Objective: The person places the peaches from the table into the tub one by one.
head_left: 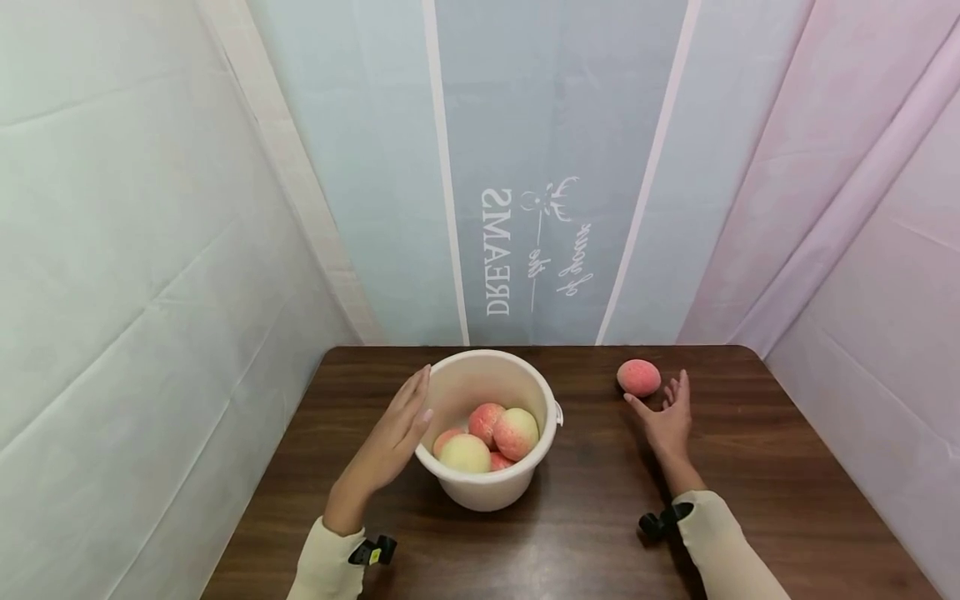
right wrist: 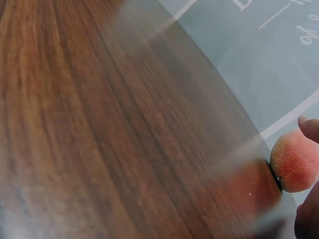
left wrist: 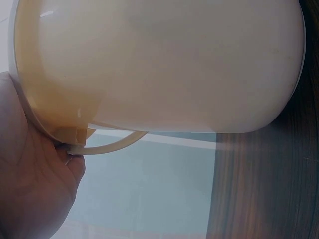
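A white bucket (head_left: 483, 497) stands on the table and holds several peaches (head_left: 516, 433), pink and pale yellow. My left hand (head_left: 392, 442) lies along the bucket's left rim, fingers fairly straight. In the left wrist view the bucket wall (left wrist: 174, 64) fills most of the picture, with the handle (left wrist: 114, 144) by the fingers. One pink peach (head_left: 639, 377) sits alone near the table's back edge. Just in front of it, my right hand (head_left: 670, 427) has thumb and fingers spread apart. The right wrist view shows the lone peach (right wrist: 295, 162) beside the fingertips, partly cut off by the frame.
The dark wooden table (head_left: 600, 533) ends at a back edge close behind the bucket and lone peach. A blue-grey curtain with white lettering (head_left: 497, 250) hangs behind it. Pale cloth walls (head_left: 150, 292) flank both sides.
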